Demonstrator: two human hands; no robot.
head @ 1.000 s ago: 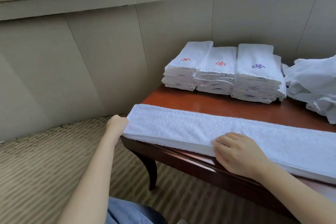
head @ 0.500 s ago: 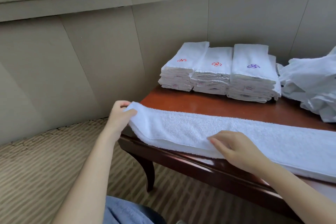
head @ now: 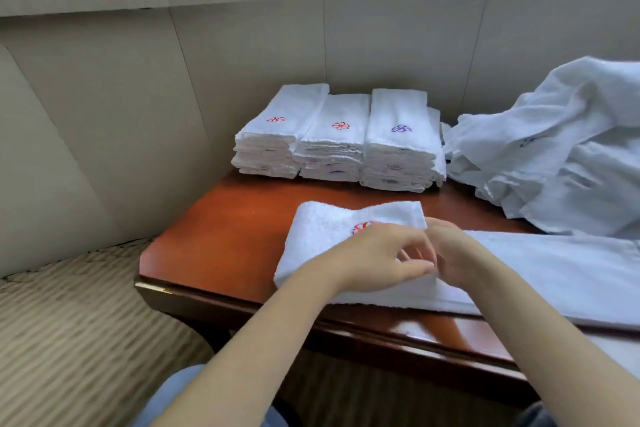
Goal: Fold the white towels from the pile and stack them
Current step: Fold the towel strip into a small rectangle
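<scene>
A long white towel (head: 554, 274) lies along the front edge of the table (head: 221, 236). Its left end is folded over to the right into a flap (head: 325, 236) with a red emblem on top. My left hand (head: 384, 253) rests on the flap with its fingers and thumb curled at the flap's right edge, pinching it. My right hand (head: 457, 253) touches the towel right beside it, with its fingertips hidden behind my left hand. Three stacks of folded white towels (head: 332, 142) stand at the back of the table. The pile of loose towels (head: 561, 152) lies at the back right.
The table is dark red wood and sits in a corner of beige panelled walls. Its left edge and front edge border a striped carpet floor (head: 76, 329). My knees in blue trousers show under the front edge.
My left hand has lifted the towel's left end and carried it rightward, folding it over onto the towel beside my right hand. The camera moved closer.
</scene>
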